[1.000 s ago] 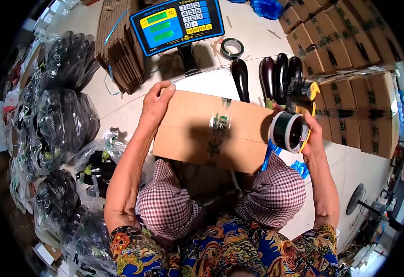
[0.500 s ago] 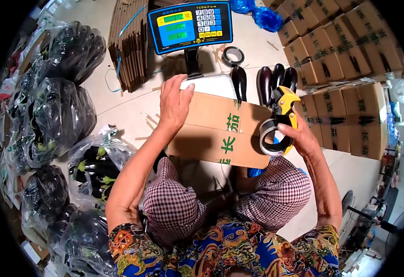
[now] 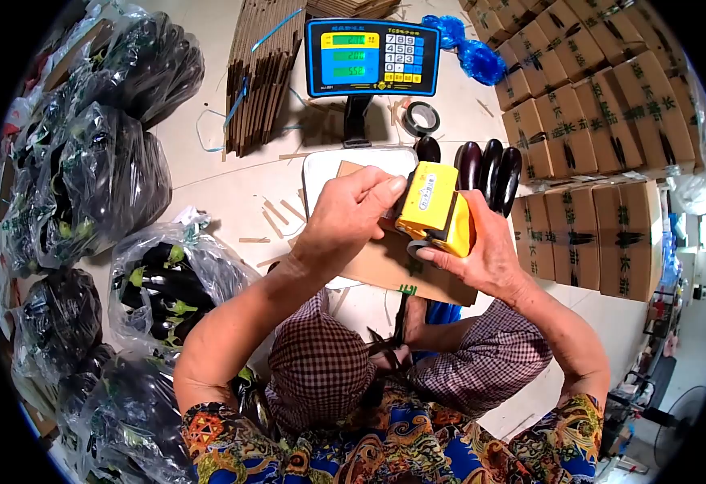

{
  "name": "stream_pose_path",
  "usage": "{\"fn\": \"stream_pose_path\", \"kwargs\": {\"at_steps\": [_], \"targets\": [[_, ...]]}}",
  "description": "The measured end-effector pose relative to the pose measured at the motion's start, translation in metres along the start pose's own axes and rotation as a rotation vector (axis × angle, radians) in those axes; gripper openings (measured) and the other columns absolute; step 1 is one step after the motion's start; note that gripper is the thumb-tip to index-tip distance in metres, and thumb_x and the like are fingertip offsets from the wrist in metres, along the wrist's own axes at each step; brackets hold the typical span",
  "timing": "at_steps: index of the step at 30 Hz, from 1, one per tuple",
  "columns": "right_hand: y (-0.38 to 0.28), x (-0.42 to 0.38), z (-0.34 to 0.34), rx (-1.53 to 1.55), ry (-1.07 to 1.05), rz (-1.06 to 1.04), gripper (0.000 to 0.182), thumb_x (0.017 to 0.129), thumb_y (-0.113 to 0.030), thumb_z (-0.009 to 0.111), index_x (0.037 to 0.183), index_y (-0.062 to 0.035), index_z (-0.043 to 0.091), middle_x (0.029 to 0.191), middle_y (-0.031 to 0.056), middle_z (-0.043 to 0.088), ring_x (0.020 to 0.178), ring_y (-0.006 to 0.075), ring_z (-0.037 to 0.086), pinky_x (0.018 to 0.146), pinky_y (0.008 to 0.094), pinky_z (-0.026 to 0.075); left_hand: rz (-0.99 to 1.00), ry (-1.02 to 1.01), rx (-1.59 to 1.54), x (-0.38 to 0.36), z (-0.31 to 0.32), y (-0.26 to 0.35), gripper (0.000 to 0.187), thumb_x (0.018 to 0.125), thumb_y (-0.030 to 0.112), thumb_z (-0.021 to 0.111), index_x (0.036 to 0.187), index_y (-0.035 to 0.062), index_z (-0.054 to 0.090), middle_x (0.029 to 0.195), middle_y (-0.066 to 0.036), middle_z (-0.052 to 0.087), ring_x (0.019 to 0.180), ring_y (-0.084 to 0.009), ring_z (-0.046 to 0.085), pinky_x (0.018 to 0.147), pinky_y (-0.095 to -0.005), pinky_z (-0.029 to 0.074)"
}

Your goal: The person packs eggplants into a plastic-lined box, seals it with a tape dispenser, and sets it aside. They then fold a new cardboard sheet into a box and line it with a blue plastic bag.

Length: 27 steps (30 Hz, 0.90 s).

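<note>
My right hand (image 3: 490, 246) is wrapped round a yellow tape dispenser (image 3: 432, 194), held above a cardboard box (image 3: 381, 262). Close against the dispenser's left side, my left hand (image 3: 345, 214) has its thumb and fingers pinched together. What they pinch, perhaps the tape's end, is too small to make out. Both hands hide much of the box, which lies tilted over the white scale platform (image 3: 318, 168) and bears green printed characters. Behind the platform stands the scale's display (image 3: 373, 58), with lit green readouts.
Several eggplants (image 3: 490, 173) lie beyond the box, near a roll of tape (image 3: 421, 118). Bagged eggplants (image 3: 167, 282) line the left. Flattened cartons (image 3: 264, 81) stand at the back; printed boxes (image 3: 587, 129) are stacked on the right. Cardboard scraps (image 3: 276, 214) litter the floor.
My left hand has left the box's far left edge and come to the dispenser. My right hand has turned the dispenser and brought it left over the box. The display's numbers differ.
</note>
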State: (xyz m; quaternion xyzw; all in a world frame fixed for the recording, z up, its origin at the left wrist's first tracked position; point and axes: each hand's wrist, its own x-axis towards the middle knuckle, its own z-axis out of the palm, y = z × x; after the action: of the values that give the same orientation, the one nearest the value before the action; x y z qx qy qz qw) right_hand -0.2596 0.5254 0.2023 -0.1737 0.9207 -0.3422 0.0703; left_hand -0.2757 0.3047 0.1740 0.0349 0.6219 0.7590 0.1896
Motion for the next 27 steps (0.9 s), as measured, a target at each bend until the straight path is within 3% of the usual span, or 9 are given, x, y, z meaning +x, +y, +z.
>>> {"fn": "stream_pose_path", "kwargs": {"at_steps": [2, 5, 9, 10, 11, 12, 13, 17, 27], "targets": [[-0.001, 0.002, 0.009, -0.062, -0.018, -0.03, 0.068, 0.07, -0.04, 0.086, 0.114, -0.0029, 0.05, 0.09, 0.0165, 0.065, 0.083, 0.033, 0.065, 0.074, 0.041, 0.052, 0.014, 0.041, 0.032, 0.0, -0.009, -0.014, 0.024, 0.1, 0.021, 0.054, 0.097, -0.0001, 0.064, 0.081, 0.002, 0.062, 0.067, -0.0045, 0.051, 0.062, -0.0206, 0.044], [-0.01, 0.006, 0.014, -0.104, -0.12, 0.001, 0.062, 0.074, -0.04, 0.083, 0.108, -0.0018, 0.047, 0.091, 0.0183, 0.062, 0.088, 0.0363, 0.063, 0.076, 0.0435, 0.051, 0.44, 0.137, 0.558, 0.0, -0.027, -0.041, 0.019, 0.099, 0.015, 0.053, 0.093, -0.0003, 0.063, 0.076, 0.001, 0.061, 0.064, -0.0039, 0.049, 0.058, -0.0218, 0.043], [-0.024, 0.008, 0.014, -0.298, -0.219, -0.017, 0.056, 0.08, -0.041, 0.077, 0.102, -0.001, 0.045, 0.087, 0.0208, 0.061, 0.081, 0.0391, 0.063, 0.068, 0.0454, 0.052, 0.697, 0.203, 0.807, -0.002, -0.054, -0.067, 0.018, 0.098, 0.014, 0.054, 0.088, 0.0015, 0.061, 0.063, 0.003, 0.048, 0.059, -0.0029, 0.043, 0.051, -0.0218, 0.037], [-0.026, 0.007, 0.014, -0.335, -0.231, -0.01, 0.055, 0.081, -0.042, 0.076, 0.101, -0.0009, 0.044, 0.086, 0.0216, 0.06, 0.078, 0.0397, 0.063, 0.065, 0.0458, 0.052, 0.129, 0.237, 0.202, -0.012, -0.06, -0.051, 0.018, 0.098, 0.016, 0.054, 0.086, 0.0048, 0.061, 0.061, 0.006, 0.043, 0.056, -0.0023, 0.04, 0.049, -0.0205, 0.033], [-0.025, 0.006, 0.014, -0.373, -0.244, -0.002, 0.054, 0.081, -0.042, 0.075, 0.099, -0.0009, 0.044, 0.085, 0.0224, 0.06, 0.075, 0.0404, 0.063, 0.063, 0.0461, 0.052, 0.198, 0.261, 0.213, -0.012, -0.084, -0.066, 0.018, 0.097, 0.019, 0.056, 0.085, 0.0077, 0.061, 0.062, 0.008, 0.043, 0.054, -0.0023, 0.036, 0.048, -0.0198, 0.029], [-0.019, 0.005, 0.013, -0.353, -0.249, -0.048, 0.054, 0.082, -0.043, 0.074, 0.098, -0.0007, 0.043, 0.083, 0.0238, 0.06, 0.069, 0.0406, 0.063, 0.057, 0.0458, 0.051, -0.033, 0.392, 0.139, -0.02, -0.097, -0.053, 0.018, 0.096, 0.022, 0.059, 0.085, 0.0084, 0.062, 0.061, 0.009, 0.041, 0.054, -0.0023, 0.036, 0.048, -0.0197, 0.03], [-0.017, 0.005, 0.011, -0.385, -0.254, -0.041, 0.055, 0.082, -0.043, 0.074, 0.098, -0.0007, 0.043, 0.083, 0.024, 0.06, 0.069, 0.0405, 0.063, 0.057, 0.0456, 0.051, -0.132, 0.484, 0.143, -0.024, -0.116, -0.055, 0.021, 0.095, 0.027, 0.061, 0.082, 0.0096, 0.064, 0.064, 0.007, 0.047, 0.054, -0.0043, 0.04, 0.05, -0.0196, 0.033], [-0.01, 0.006, 0.011, -0.49, -0.251, -0.063, 0.054, 0.081, -0.04, 0.075, 0.098, -0.0006, 0.043, 0.082, 0.0239, 0.061, 0.068, 0.0399, 0.063, 0.057, 0.0445, 0.052, -0.051, 0.434, -0.059, -0.031, -0.176, -0.1, 0.029, 0.096, 0.029, 0.062, 0.076, 0.0091, 0.058, 0.061, 0.006, 0.046, 0.054, -0.0036, 0.039, 0.05, -0.0193, 0.031], [-0.017, 0.022, 0.018, -0.538, -0.299, -0.034, 0.055, 0.075, -0.03, 0.08, 0.107, -0.0013, 0.045, 0.088, 0.0201, 0.059, 0.076, 0.0392, 0.063, 0.063, 0.0448, 0.051, 0.039, 0.514, -0.113, -0.017, -0.171, -0.142, 0.03, 0.098, 0.029, 0.061, 0.074, 0.0107, 0.055, 0.06, 0.007, 0.042, 0.053, -0.0035, 0.035, 0.05, -0.0203, 0.028]]}}
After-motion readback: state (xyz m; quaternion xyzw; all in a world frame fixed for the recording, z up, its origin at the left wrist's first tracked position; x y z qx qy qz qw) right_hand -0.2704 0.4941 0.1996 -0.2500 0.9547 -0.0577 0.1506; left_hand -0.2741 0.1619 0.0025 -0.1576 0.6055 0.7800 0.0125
